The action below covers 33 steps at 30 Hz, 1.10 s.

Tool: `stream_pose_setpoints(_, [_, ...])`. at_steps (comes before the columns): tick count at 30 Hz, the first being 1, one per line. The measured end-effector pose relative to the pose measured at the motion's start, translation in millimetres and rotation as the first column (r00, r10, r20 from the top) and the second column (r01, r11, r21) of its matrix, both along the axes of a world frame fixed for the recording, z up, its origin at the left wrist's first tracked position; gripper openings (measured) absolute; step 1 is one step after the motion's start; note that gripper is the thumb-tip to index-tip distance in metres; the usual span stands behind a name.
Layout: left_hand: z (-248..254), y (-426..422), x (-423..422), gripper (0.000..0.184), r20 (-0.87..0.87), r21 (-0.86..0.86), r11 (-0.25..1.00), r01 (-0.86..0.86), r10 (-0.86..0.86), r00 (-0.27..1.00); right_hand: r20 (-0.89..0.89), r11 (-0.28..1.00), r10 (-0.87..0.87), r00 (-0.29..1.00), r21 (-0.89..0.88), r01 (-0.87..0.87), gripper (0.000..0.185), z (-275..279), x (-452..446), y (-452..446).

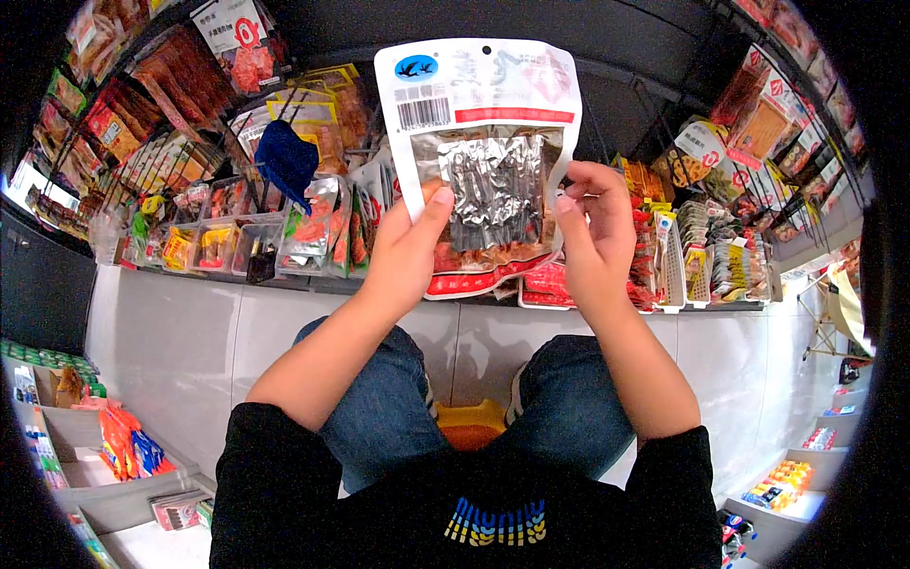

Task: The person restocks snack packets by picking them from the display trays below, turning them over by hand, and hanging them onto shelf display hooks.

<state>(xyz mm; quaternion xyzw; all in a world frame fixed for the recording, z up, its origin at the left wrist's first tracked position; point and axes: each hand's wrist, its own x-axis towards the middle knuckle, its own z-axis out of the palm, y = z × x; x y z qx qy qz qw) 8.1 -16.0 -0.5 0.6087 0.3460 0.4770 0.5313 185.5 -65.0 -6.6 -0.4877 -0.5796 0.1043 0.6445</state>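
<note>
We hold up a white-edged pouch [498, 190].
Our left hand [406, 242] pinches its left side, thumb on the front; our right hand [599, 232], fingers curled, is at the opposite edge, though whether it grips we cannot tell. Yellow packets [216, 247] sit left of the left hand.

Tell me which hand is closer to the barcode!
Left. The left hand holds the packet below the barcode; the right hand is at the packet's opposite edge.
</note>
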Motion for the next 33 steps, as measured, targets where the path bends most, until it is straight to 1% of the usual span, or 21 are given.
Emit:
stream_pose_setpoints(1, [0,1,-1,0.028,0.001,0.001,1.0,0.0,0.0,1.0,-0.104,1.0,-0.023,0.994,-0.001,0.023,0.028,-3,2,2])
stream_pose_setpoints(2, [-1,2,-2,0.027,-0.009,-0.058,0.998,-0.011,0.011,1.0,-0.156,1.0,-0.013,0.988,-0.025,0.009,0.028,-3,2,3])
stream_pose_setpoints(3, [-2,2,-3,0.026,-0.019,-0.116,0.993,-0.022,0.02,1.0,-0.156,1.0,-0.013,0.988,-0.024,0.009,0.028,-4,3,4])
stream_pose_setpoints(5, [-2,3,-5,0.027,-0.015,-0.122,0.993,-0.003,0.001,1.0,-0.289,0.994,0.09,0.953,-0.027,-0.103,0.026,-6,4,6])
stream_pose_setpoints(6, [-2,4,-6,0.027,-0.012,-0.128,0.992,0.016,-0.017,1.0,-0.289,0.994,0.09,0.953,-0.027,-0.102,0.026,-4,2,5])
stream_pose_setpoints(8, [-1,1,-5,0.028,-0.005,-0.133,0.991,0.019,-0.019,1.0,-0.423,0.965,0.16,0.892,-0.124,-0.232,0.025,2,-4,2])
stream_pose_setpoints(9, [0,0,-5,0.028,0.001,-0.138,0.99,0.021,-0.021,1.0,-0.423,0.965,0.16,0.892,-0.124,-0.232,0.025,1,-4,2])
stream_pose_setpoints(11, [-1,0,-5,0.028,-0.023,-0.12,0.993,0.01,-0.013,1.0,-0.439,0.934,0.209,0.874,-0.175,-0.311,0.026,-1,-5,3])
stream_pose_setpoints(13, [-2,0,-5,0.028,-0.047,-0.101,0.995,0.001,-0.005,0.999,-0.466,0.938,0.208,0.86,-0.154,-0.31,0.025,-6,-5,4])
stream_pose_setpoints(15, [-5,3,-6,0.028,-0.052,-0.033,0.999,0.02,-0.022,0.998,-0.57,0.918,0.155,0.807,-0.219,-0.331,0.023,-7,-3,4])
stream_pose_setpoints(19, [-2,3,-7,0.029,-0.074,-0.032,0.998,0.047,-0.049,0.996,-0.624,0.904,0.141,0.769,-0.236,-0.357,0.023,-7,0,2])
stream_pose_setpoints(22, [-2,3,-7,0.029,-0.092,-0.058,0.998,0.039,-0.045,0.995,-0.645,0.894,0.154,0.748,-0.232,-0.383,0.024,-9,1,2])
stream_pose_setpoints(24, [-1,3,-7,0.029,-0.114,-0.031,0.999,0.032,-0.036,0.993,-0.683,0.892,0.16,0.712,-0.208,-0.4,0.023,-7,0,0])
stream_pose_setpoints(28, [-3,3,-7,0.029,-0.109,0.012,0.999,0.036,-0.034,0.993,-0.694,0.901,0.149,0.704,-0.199,-0.386,0.024,-4,-2,0])
stream_pose_setpoints(31, [-2,1,-5,0.029,-0.144,-0.035,0.999,0.029,-0.034,0.989,-0.658,0.925,0.158,0.736,-0.161,-0.343,0.024,-2,-4,0])
stream_pose_setpoints(33, [-2,-1,-1,0.03,-0.09,0.071,0.997,0.014,-0.007,0.996,-0.708,0.925,0.162,0.687,-0.134,-0.356,0.025,-1,-4,0])
